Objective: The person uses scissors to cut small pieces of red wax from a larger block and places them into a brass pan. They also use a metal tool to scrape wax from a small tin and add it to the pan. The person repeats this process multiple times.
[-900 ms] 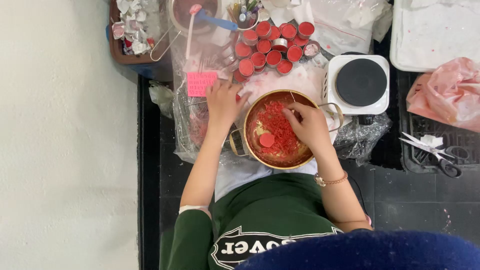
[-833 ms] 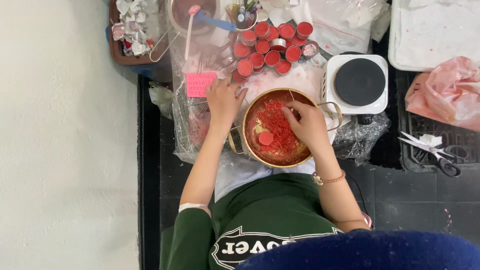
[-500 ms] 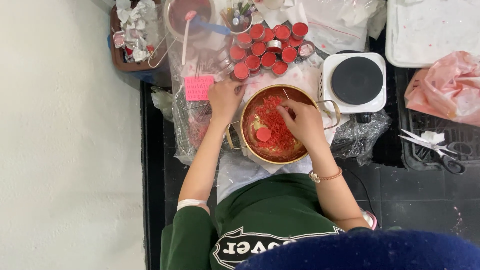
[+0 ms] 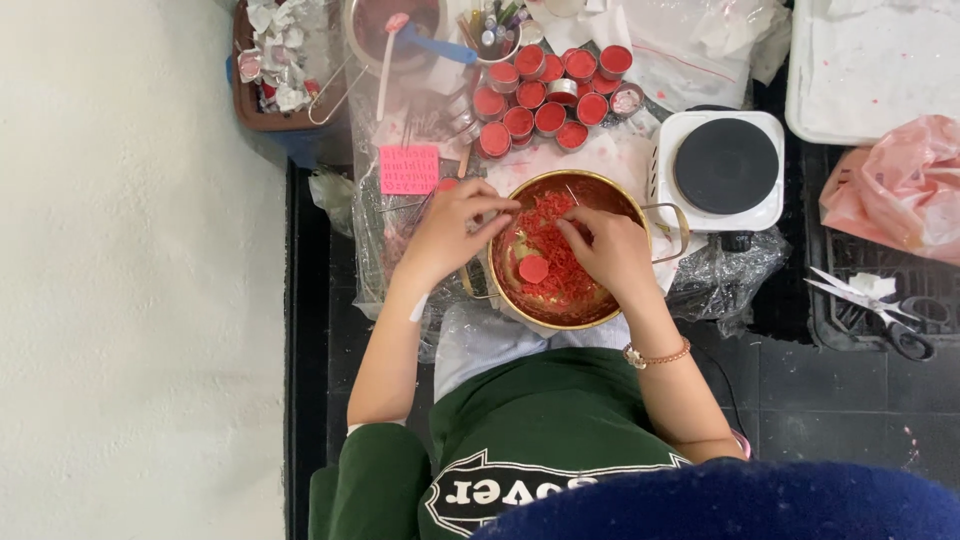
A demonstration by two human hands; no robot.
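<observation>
A cluttered worktop sheeted in clear plastic (image 4: 720, 285) fills the upper middle of the frame, with a pale floor (image 4: 130, 300) on the left. At the centre sits a brass pot (image 4: 560, 312) of red shreds. The left hand (image 4: 450, 230) rests on its left rim, fingers curled together. The right hand (image 4: 605, 250) reaches inside, fingertips pinched on the shreds. A small hotplate (image 4: 725, 165) stands just right of the pot, and red-filled tins (image 4: 545, 105) cluster above it.

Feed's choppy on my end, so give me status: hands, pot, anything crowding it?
Left hand at rim of round brass pot of red wax shreds. Right hand inside, pinching shreds. White hotplate close beside; nothing blocking.
</observation>
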